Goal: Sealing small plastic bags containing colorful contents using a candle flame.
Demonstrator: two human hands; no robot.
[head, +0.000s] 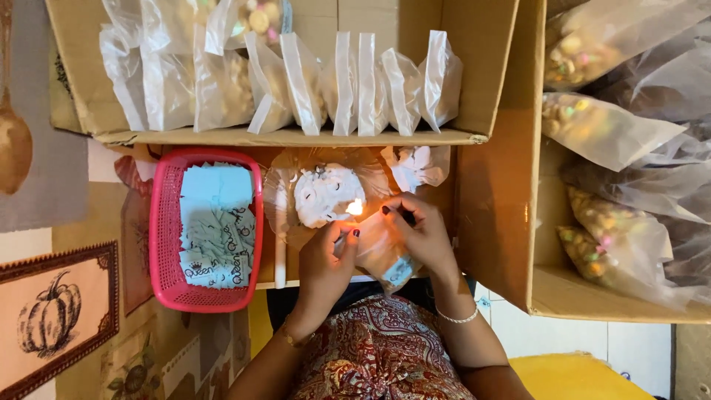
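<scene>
My left hand and my right hand together hold a small clear plastic bag of snacks with a label at its lower end. The bag's top edge is held at a small flame. The flame burns beside a white lump of melted wax that lies on a clear plastic sheet. Both hands pinch the bag, one on each side of the flame.
A pink plastic basket of pale printed paper labels stands to the left. A cardboard box above holds several sealed snack bags. A second cardboard box at right holds larger clear bags of snacks. A crumpled white tissue lies behind the flame.
</scene>
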